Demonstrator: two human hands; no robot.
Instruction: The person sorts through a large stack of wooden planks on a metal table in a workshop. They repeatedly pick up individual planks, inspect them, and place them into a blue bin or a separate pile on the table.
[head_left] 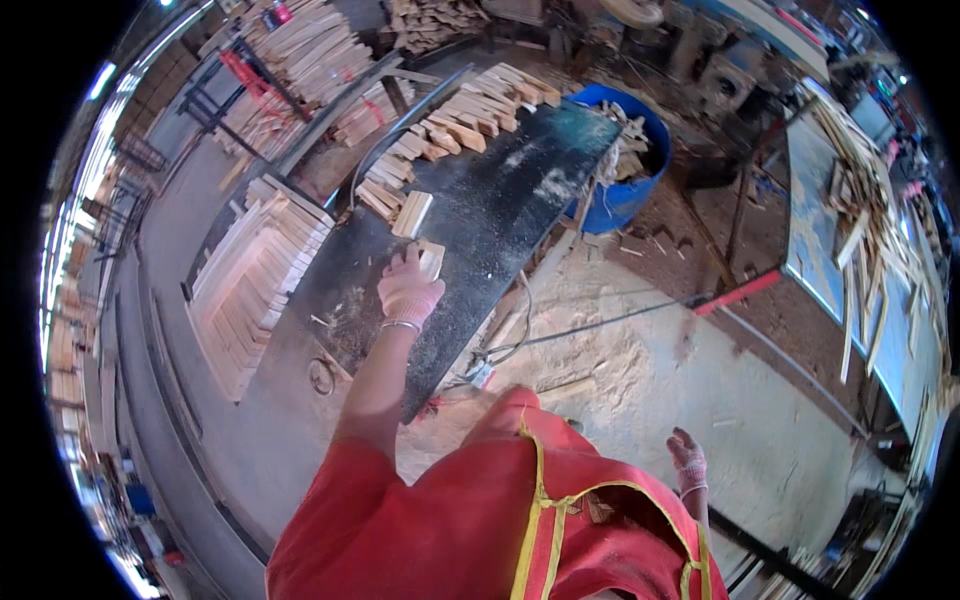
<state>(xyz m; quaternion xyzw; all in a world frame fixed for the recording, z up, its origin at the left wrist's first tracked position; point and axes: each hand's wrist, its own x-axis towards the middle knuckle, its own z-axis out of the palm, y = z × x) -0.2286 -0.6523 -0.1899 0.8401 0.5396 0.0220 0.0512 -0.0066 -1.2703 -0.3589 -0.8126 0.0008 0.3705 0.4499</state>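
pale wood block (431, 259) lies on the dark, sawdust-dusted workbench (500, 215), under the gloved left hand (408, 290) — arm stretched forward, fingers curled onto its near end. its long axis cannot be told under the glove. another short block (412, 214) lies just beyond. the gloved right hand (688, 462) hangs low — fingers loosely curled, holding nothing.

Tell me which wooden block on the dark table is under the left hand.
The pale block at the near end of the row, under the left hand; the next block lies free, farther along the dark table.
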